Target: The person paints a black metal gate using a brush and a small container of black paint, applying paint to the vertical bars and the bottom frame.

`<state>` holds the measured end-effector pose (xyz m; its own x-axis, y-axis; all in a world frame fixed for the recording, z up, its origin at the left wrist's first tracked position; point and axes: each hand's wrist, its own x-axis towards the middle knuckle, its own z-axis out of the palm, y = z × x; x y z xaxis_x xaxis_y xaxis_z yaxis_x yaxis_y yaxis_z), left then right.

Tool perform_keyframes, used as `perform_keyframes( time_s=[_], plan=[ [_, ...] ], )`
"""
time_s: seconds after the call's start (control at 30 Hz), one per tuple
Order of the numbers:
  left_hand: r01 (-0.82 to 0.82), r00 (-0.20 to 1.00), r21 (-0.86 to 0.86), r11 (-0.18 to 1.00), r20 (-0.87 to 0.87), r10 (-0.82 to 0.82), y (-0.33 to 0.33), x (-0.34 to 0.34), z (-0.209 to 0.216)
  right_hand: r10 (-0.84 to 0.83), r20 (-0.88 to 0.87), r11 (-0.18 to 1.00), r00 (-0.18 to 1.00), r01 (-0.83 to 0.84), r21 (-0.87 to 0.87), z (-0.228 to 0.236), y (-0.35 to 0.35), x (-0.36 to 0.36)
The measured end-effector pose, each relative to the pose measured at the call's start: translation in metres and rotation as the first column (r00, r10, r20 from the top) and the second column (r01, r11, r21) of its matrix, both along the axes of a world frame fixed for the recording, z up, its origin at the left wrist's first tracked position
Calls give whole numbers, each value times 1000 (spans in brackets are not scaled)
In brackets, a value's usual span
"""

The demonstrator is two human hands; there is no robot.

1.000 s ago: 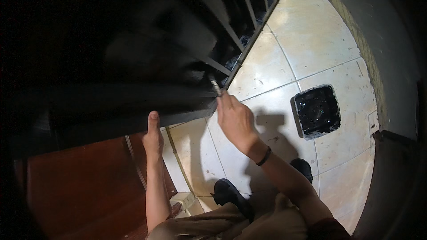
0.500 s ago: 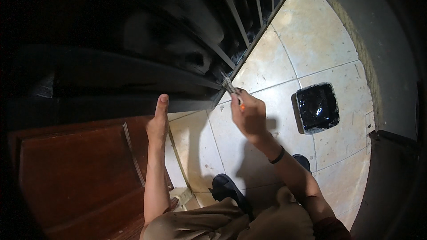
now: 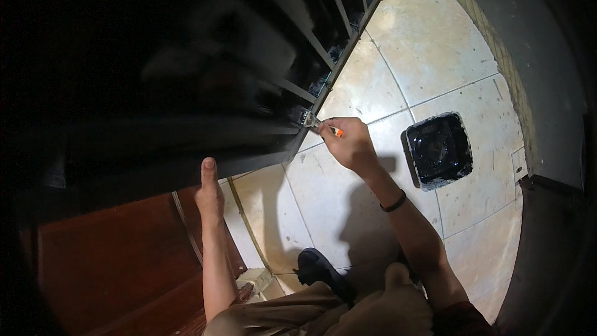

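Observation:
My right hand (image 3: 352, 143) is closed around the handle of a paintbrush (image 3: 310, 120), which has an orange part showing. The bristles touch the lower right corner of a black metal gate (image 3: 249, 140), near where its bars begin. My left hand (image 3: 210, 196) is at the gate's near edge, thumb pointing up over the dark face; the fingers are hidden behind it. To the right of my right hand, a square container (image 3: 439, 150) of glossy black paint rests on the floor, its rim smeared.
Light floor tiles (image 3: 385, 81) with paint specks lie under the gate. A reddish-brown wooden panelled door (image 3: 118, 261) stands at lower left. On the right rise a grey wall (image 3: 528, 43) and a dark panel (image 3: 547, 249). My dark shoe (image 3: 320, 267) is below.
The brush has come down onto the gate's corner from a raised, blurred position. My left hand and the gate's near edge have shifted slightly left and down in view.

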<state>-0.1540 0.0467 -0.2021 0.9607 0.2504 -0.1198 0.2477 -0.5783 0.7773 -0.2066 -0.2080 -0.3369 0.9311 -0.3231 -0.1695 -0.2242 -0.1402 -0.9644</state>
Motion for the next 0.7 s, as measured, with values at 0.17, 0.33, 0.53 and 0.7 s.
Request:
perform_keyframes(
  time_s=[0.17, 0.33, 0.53, 0.7],
  plan=[
    [45, 980, -6, 999, 196, -43, 34, 16, -37, -14, -95, 1000, 995, 16, 20, -9, 15, 21],
    [60, 981, -21, 998, 184, -55, 50, 16, -40, 0, 14, 942, 1000, -5, 335, -26, -11, 15],
    [161, 978, -23, 987, 137, -156, 54, 10, -30, 156, -155, 857, 976, -55, 512, 47, -21, 29],
    [252, 928, -72, 965, 300, -220, 38, 11, -30, 164, -22, 842, 986, -129, 524, 10, -35, 21]
  ],
)
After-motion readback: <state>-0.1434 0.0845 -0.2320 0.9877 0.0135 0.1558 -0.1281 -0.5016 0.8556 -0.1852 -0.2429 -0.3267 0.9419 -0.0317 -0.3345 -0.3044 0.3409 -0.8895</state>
